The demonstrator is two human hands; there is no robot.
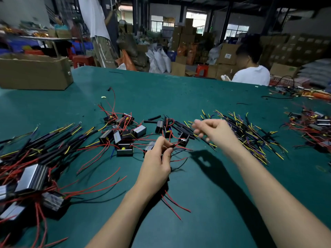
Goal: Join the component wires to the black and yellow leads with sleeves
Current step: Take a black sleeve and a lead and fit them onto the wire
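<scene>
Head view: left hand [157, 163] pinches red and black component wires [176, 146] between thumb and fingertips, lifted off the green counter [179, 90], likely so the bare ends stay presented for joining; more of the held wires trail down below the wrist toward the near edge. Right hand [213, 131] hovers blurred, fingers loosely spread, holding nothing, just short of the black and yellow leads [250, 133] piled toward the right edge; probably reaching for one. Loose black sleeves [180, 127] lie between the hands. Finished assemblies [44, 144] are heaped at the left edge, kept apart from stock.
</scene>
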